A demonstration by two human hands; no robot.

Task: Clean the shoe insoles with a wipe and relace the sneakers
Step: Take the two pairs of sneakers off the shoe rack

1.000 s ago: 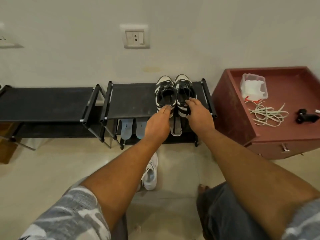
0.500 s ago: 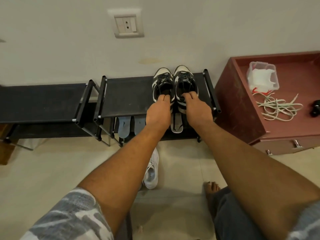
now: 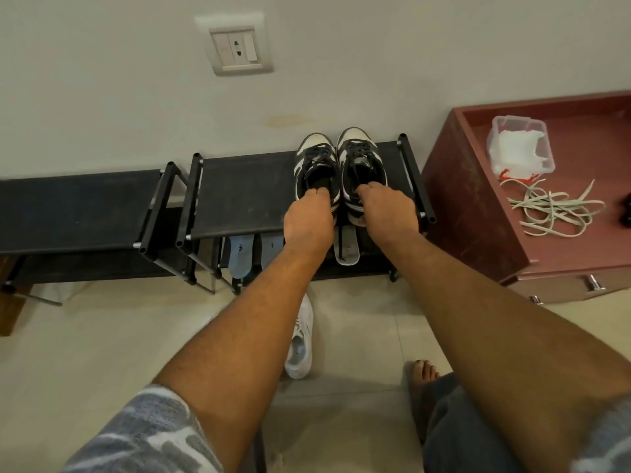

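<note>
A pair of black-and-white sneakers stands toes to the wall on the black shoe rack (image 3: pixel 239 192). My left hand (image 3: pixel 309 221) grips the heel of the left sneaker (image 3: pixel 316 158), fingers hooked into its opening. My right hand (image 3: pixel 387 213) grips the heel of the right sneaker (image 3: pixel 358 155) the same way. Two blue insoles (image 3: pixel 240 254) and a grey insole (image 3: pixel 346 247) lie on the lower shelf. Loose pale laces (image 3: pixel 553 208) and a clear tub of white wipes (image 3: pixel 519 148) sit on the red cabinet (image 3: pixel 478 213).
A white sneaker (image 3: pixel 300 346) lies on the tiled floor under my left forearm. A second black rack (image 3: pixel 78 209) stands to the left. My bare foot (image 3: pixel 423 373) is on the floor. A wall socket (image 3: pixel 235 49) is above the rack.
Both hands have slid forward from the sneakers' back edges and closed on the heels. The camera has moved closer and shifted a little.
</note>
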